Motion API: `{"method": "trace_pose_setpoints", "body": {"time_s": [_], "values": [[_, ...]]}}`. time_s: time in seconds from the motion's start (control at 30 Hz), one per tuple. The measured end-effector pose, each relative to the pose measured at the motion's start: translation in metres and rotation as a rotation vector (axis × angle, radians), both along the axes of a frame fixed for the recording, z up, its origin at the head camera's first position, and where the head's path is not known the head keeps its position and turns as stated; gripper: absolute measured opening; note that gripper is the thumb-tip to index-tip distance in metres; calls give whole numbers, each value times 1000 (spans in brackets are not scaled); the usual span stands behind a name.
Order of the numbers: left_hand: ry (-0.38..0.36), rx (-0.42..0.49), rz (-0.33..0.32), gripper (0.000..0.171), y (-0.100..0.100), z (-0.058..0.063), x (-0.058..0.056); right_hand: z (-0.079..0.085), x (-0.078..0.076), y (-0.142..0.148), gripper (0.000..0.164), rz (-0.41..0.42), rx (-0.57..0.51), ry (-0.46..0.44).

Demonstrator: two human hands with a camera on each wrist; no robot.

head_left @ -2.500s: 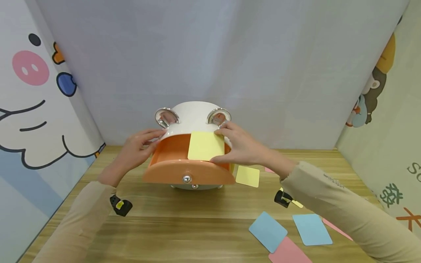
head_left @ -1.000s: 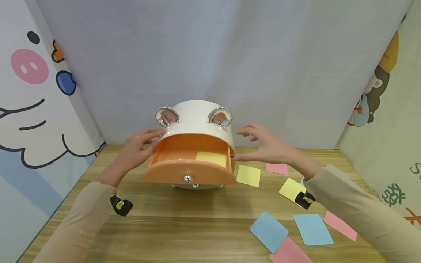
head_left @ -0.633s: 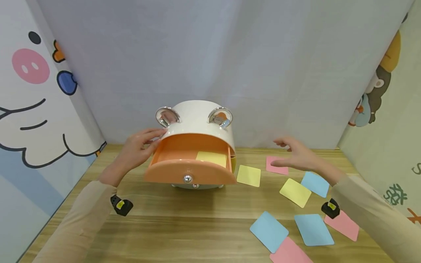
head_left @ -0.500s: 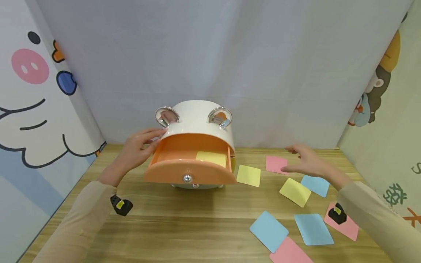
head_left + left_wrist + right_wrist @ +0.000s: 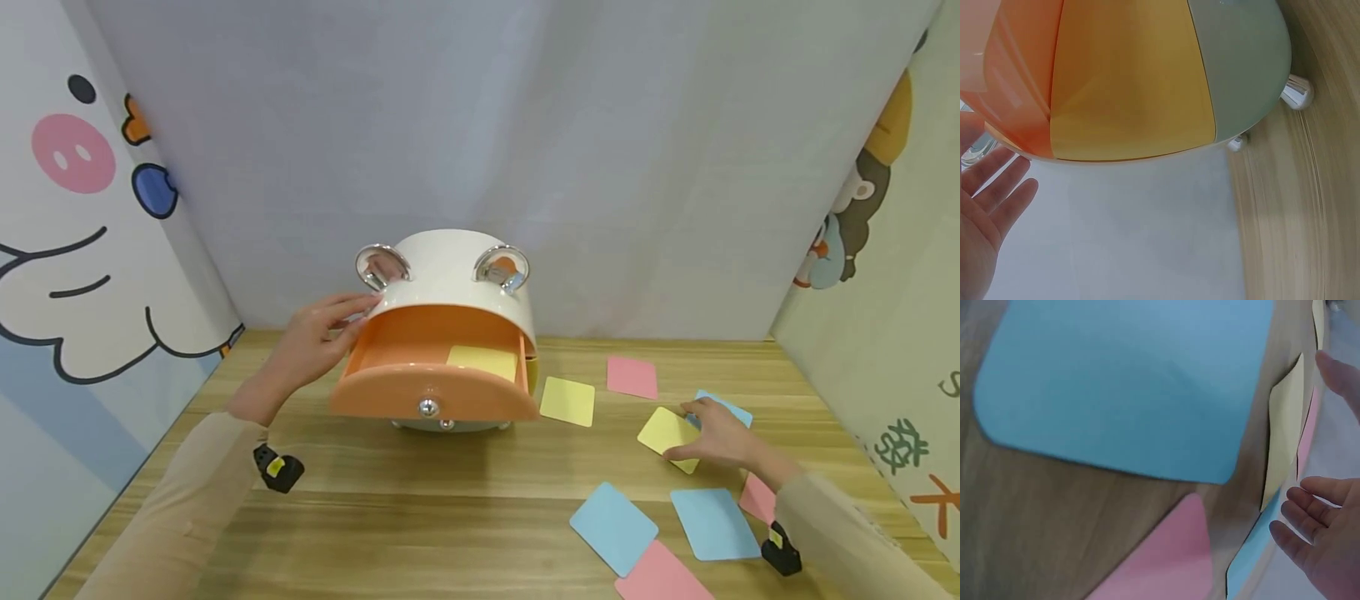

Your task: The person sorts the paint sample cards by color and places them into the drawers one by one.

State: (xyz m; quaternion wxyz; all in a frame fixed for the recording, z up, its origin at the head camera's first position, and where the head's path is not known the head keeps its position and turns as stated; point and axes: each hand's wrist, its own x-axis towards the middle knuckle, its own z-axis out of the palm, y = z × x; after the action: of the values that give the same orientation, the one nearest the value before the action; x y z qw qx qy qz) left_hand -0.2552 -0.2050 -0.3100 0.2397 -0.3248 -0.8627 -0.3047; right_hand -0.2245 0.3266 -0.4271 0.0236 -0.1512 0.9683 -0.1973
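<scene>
A white drawer box (image 5: 450, 258) with two silvery ears stands on the table, its orange top drawer (image 5: 431, 392) pulled out. Inside the drawer, toward its right side, lies a yellow card (image 5: 483, 362). My left hand (image 5: 311, 346) rests on the box's left side, fingertips at the rim beside the drawer. Over at the right, my right hand (image 5: 716, 437) is spread above another yellow card (image 5: 663, 433), thumb and fingers at opposite edges. In the right wrist view the fingers of the right hand (image 5: 1329, 531) look apart from the cards.
Blue cards (image 5: 613, 529) and pink cards (image 5: 663, 575) lie scattered on the right of the table, with a pink one (image 5: 632, 377) farther back. A yellow card (image 5: 567, 402) sits close to the box. Printed walls stand left and right, a grey backdrop (image 5: 600, 167) behind.
The right hand placed a yellow card in the drawer, let go, then moved right and down to another yellow card on the table. The left hand has stayed at the box.
</scene>
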Motion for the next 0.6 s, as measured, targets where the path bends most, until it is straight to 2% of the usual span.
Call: {"method": "trace_pose_setpoints", "body": {"time_s": [0.23,0.6], "values": [[21,2,0,32,1,0,0,-9,1,-2,88,-43,64,47],[27,6,0,32,0,-1,0,-3,1,-2,82,-26,38,75]]}}
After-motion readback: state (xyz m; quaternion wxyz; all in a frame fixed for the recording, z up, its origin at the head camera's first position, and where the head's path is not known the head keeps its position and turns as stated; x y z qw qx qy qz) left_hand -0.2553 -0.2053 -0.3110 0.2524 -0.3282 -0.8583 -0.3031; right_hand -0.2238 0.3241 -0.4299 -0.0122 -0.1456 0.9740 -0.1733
